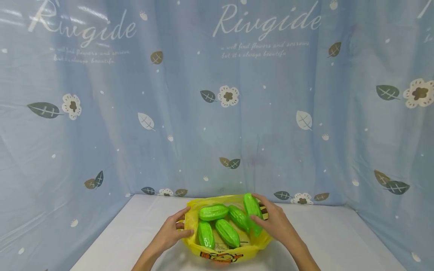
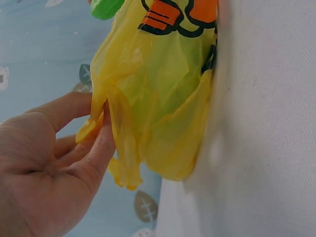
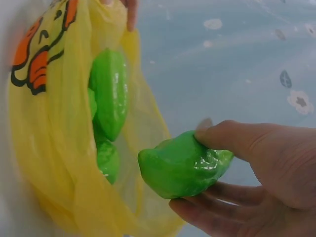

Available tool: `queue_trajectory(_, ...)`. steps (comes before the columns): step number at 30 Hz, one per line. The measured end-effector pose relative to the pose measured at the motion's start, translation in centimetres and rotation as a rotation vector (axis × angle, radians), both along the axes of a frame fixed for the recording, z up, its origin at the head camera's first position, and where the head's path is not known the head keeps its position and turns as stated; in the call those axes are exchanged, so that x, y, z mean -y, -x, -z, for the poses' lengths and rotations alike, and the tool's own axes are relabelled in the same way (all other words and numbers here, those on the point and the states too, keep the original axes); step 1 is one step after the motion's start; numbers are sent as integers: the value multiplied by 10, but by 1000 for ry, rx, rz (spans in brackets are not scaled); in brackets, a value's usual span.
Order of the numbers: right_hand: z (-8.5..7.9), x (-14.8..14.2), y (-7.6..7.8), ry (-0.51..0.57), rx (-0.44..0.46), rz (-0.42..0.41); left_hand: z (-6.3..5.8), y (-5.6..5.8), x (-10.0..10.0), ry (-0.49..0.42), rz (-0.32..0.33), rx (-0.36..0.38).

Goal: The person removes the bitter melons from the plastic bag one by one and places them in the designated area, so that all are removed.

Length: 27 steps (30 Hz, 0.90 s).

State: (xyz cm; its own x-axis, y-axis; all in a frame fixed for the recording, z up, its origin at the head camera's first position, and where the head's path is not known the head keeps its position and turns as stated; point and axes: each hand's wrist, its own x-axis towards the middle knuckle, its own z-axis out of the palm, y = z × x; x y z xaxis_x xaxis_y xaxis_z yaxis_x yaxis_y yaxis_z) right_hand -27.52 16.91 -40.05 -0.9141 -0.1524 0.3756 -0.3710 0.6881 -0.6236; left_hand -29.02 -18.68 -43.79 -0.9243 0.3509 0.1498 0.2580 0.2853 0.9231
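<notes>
A yellow plastic bag [image 1: 251, 253] with an orange and black cartoon print sits with its mouth open on the white table. Inside lie several glossy, ridged green toy vegetables [image 1: 213, 212], shaped like bitter melons. My left hand [image 1: 171, 231] pinches the bag's left edge; in the left wrist view, its thumb and fingers [image 2: 102, 140] have a gathered yellow flap [image 2: 126, 138] between them. At the bag's right edge, my right hand [image 1: 276, 222] grips one green toy bitter melon [image 3: 182, 165] between thumb and fingers, tilted over the opening.
White table surface [image 1: 112, 237] extends to both sides of the bag. A blue curtain [image 1: 264, 124] printed with leaves, flowers and lettering hangs behind the table and along both sides, its lower edge close behind the bag.
</notes>
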Motion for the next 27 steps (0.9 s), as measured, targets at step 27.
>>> queue_trajectory(27, -7, -39, 6, -31, 22, 31, 3, 2, 2, -5, 10, 0)
